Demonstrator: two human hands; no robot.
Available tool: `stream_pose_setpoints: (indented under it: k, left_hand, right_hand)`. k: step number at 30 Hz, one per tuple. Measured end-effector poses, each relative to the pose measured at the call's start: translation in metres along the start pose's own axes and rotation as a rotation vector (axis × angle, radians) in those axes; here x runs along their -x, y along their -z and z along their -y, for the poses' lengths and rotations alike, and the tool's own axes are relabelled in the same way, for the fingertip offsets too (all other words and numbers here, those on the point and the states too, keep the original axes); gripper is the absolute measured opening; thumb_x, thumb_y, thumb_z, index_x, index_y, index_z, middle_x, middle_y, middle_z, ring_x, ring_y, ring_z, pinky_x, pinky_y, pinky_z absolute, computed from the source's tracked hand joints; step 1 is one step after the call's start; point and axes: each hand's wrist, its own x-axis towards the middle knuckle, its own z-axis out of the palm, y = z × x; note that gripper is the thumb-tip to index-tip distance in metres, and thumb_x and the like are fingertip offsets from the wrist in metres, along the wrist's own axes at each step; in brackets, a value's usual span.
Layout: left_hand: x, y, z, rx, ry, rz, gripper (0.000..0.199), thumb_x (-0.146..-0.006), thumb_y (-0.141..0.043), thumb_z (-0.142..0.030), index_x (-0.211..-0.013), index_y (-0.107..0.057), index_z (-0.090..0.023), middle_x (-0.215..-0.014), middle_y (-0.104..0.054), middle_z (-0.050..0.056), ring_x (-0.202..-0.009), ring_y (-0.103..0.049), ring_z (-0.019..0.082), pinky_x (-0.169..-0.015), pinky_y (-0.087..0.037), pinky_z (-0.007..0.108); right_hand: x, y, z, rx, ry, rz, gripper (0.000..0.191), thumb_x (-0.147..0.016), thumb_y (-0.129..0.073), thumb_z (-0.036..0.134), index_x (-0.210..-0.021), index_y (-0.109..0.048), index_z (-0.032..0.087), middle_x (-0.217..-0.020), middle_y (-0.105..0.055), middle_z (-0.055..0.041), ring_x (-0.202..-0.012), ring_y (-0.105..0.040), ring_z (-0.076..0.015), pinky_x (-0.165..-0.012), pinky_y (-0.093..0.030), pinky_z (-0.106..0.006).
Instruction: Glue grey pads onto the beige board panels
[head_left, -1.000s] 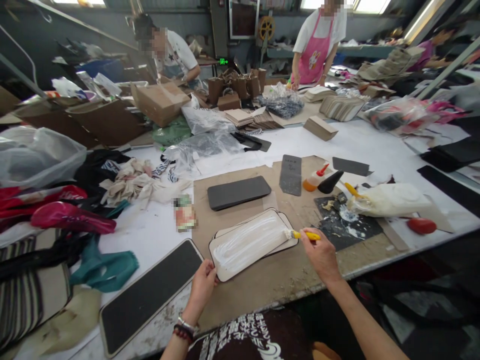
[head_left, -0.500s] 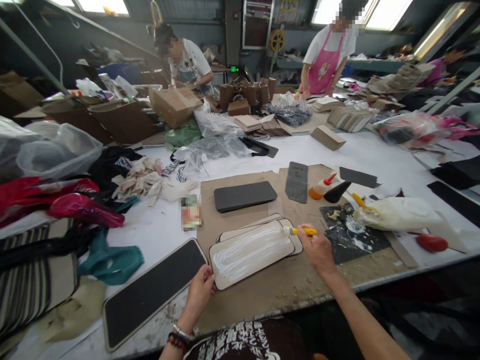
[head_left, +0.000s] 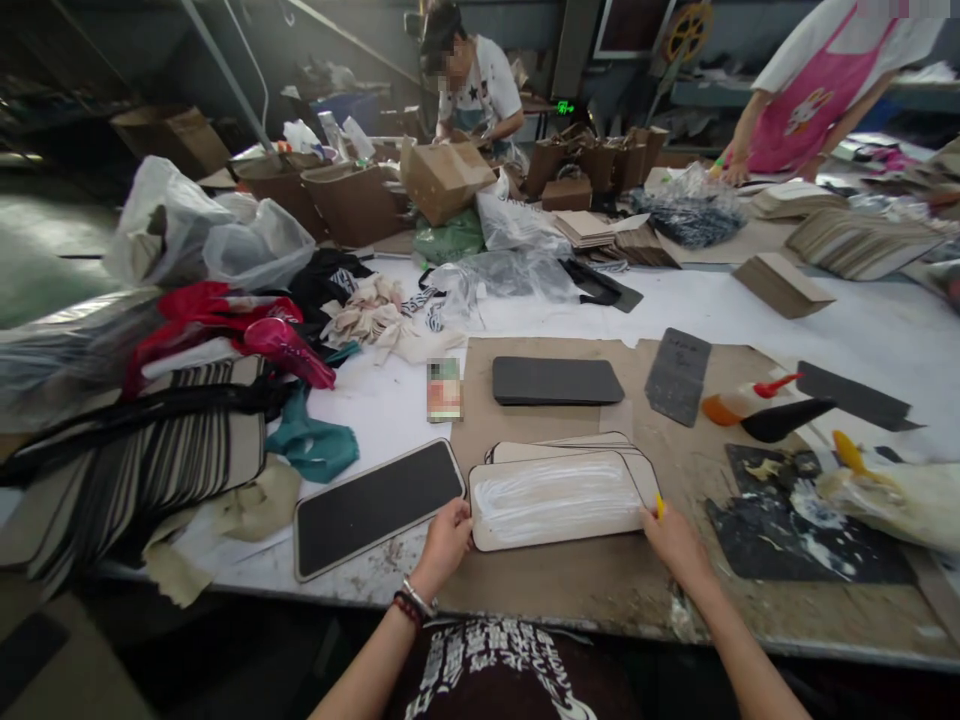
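A rounded beige panel (head_left: 555, 500) smeared with white paste lies on top of a small stack of similar panels (head_left: 615, 442). My left hand (head_left: 448, 540) pinches its left edge. At its right corner is my right hand (head_left: 673, 543), closed around a brush (head_left: 660, 506) of which a bit of yellow handle shows; its bristles cannot be made out clearly. The fingertips of that hand touch the panel's edge. Left of the stack lies a black panel with a pale rim (head_left: 379, 508).
Dark panels (head_left: 556, 381) lie behind the stack. To the right are a red-tipped glue bottle (head_left: 735, 402), a black nozzle-shaped piece (head_left: 784, 420) and a paste-covered black board (head_left: 795, 540). Striped-edge panels (head_left: 180, 440) and cloth scraps (head_left: 311, 440) crowd the left. Two co-workers stand across the table.
My right hand has moved from brushing at the panel's far right end down to its near right corner. The panel has turned to lie straighter. My view has swung left and down.
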Motion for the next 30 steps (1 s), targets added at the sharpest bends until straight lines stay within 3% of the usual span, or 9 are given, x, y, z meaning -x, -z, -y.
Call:
stream_pose_setpoints:
  k: [3, 6, 9, 13, 16, 19, 23, 27, 30]
  left_hand:
    - [0.0, 0.0, 0.0, 0.02, 0.017, 0.016, 0.01, -0.063, -0.047, -0.011, -0.061, -0.043, -0.02, -0.047, -0.044, -0.008, -0.041, -0.046, 0.008, -0.039, -0.034, 0.019]
    - [-0.001, -0.005, -0.003, 0.04, 0.027, 0.058, 0.008, -0.064, -0.047, -0.011, -0.062, -0.044, -0.019, -0.048, -0.046, -0.007, -0.041, -0.048, 0.009, -0.04, -0.035, 0.019]
    - [-0.003, -0.013, -0.007, 0.048, 0.034, 0.102, 0.008, -0.065, -0.046, -0.011, -0.064, -0.045, -0.019, -0.046, -0.047, -0.007, -0.041, -0.049, 0.009, -0.039, -0.035, 0.018]
    - [-0.006, -0.022, -0.01, 0.04, 0.035, 0.117, 0.01, -0.064, -0.046, -0.009, -0.063, -0.044, -0.019, -0.046, -0.046, -0.008, -0.04, -0.049, 0.008, -0.039, -0.034, 0.017]
    - [-0.007, -0.025, -0.01, 0.033, 0.034, 0.104, 0.011, -0.063, -0.047, -0.009, -0.061, -0.043, -0.019, -0.046, -0.046, -0.008, -0.04, -0.048, 0.007, -0.041, -0.035, 0.017]
    - [-0.008, -0.026, -0.009, 0.025, 0.041, 0.09, 0.012, -0.062, -0.047, -0.008, -0.06, -0.043, -0.019, -0.046, -0.045, -0.008, -0.04, -0.048, 0.007, -0.04, -0.035, 0.018]
    - [-0.008, -0.028, -0.007, 0.01, 0.059, 0.093, 0.012, -0.062, -0.047, -0.009, -0.059, -0.042, -0.019, -0.044, -0.044, -0.009, -0.039, -0.048, 0.008, -0.039, -0.034, 0.018]
    - [-0.009, -0.025, -0.007, -0.003, 0.044, 0.101, 0.01, -0.063, -0.047, -0.011, -0.06, -0.042, -0.019, -0.044, -0.044, -0.009, -0.039, -0.047, 0.007, -0.039, -0.033, 0.017]
    - [-0.01, -0.023, -0.006, -0.007, 0.034, 0.111, 0.008, -0.063, -0.047, -0.014, -0.06, -0.042, -0.019, -0.044, -0.044, -0.009, -0.038, -0.047, 0.007, -0.039, -0.032, 0.017]
  right_hand:
    - [-0.005, 0.006, -0.007, -0.13, -0.019, 0.04, 0.024, -0.082, -0.041, 0.031, -0.078, -0.055, 0.013, -0.07, -0.063, -0.0102, -0.068, -0.06, -0.0207, -0.057, -0.039, -0.025]
    - [0.007, 0.018, 0.003, -0.227, -0.009, -0.13, 0.025, -0.08, -0.038, 0.035, -0.074, -0.054, 0.017, -0.066, -0.06, -0.0081, -0.063, -0.056, -0.0211, -0.057, -0.038, -0.028]
    - [0.031, 0.035, 0.041, -0.55, 0.066, -0.281, 0.041, -0.083, -0.029, 0.05, -0.071, -0.052, 0.019, -0.064, -0.058, -0.0062, -0.063, -0.054, -0.02, -0.059, -0.04, -0.029]
    - [0.057, 0.045, 0.114, -0.911, 0.336, -0.258, 0.052, -0.08, -0.029, 0.066, -0.071, -0.05, 0.02, -0.066, -0.055, -0.0023, -0.062, -0.051, -0.0155, -0.06, -0.042, -0.026]
    - [0.061, 0.031, 0.155, -1.114, 0.403, -0.166, 0.05, -0.078, -0.035, 0.068, -0.074, -0.046, 0.02, -0.065, -0.051, 0.0009, -0.052, -0.046, -0.0117, -0.052, -0.041, -0.024]
    - [0.056, 0.006, 0.174, -1.186, 0.452, -0.121, 0.049, -0.078, -0.035, 0.069, -0.074, -0.044, 0.021, -0.063, -0.047, 0.0026, -0.051, -0.046, -0.0115, -0.053, -0.042, -0.024]
    - [0.046, -0.008, 0.153, -1.062, 0.423, -0.277, 0.045, -0.083, -0.034, 0.063, -0.076, -0.044, 0.02, -0.064, -0.046, 0.0021, -0.057, -0.047, -0.0131, -0.059, -0.043, -0.026]
    - [0.033, 0.016, 0.081, -0.713, 0.371, -0.584, 0.04, -0.088, -0.029, 0.054, -0.079, -0.046, 0.02, -0.074, -0.052, -0.0033, -0.072, -0.051, -0.0172, -0.071, -0.041, -0.03]
    - [0.023, 0.032, 0.025, -0.337, 0.242, -0.589, 0.035, -0.091, -0.026, 0.045, -0.079, -0.047, 0.019, -0.075, -0.055, -0.0062, -0.073, -0.053, -0.0194, -0.068, -0.04, -0.03]
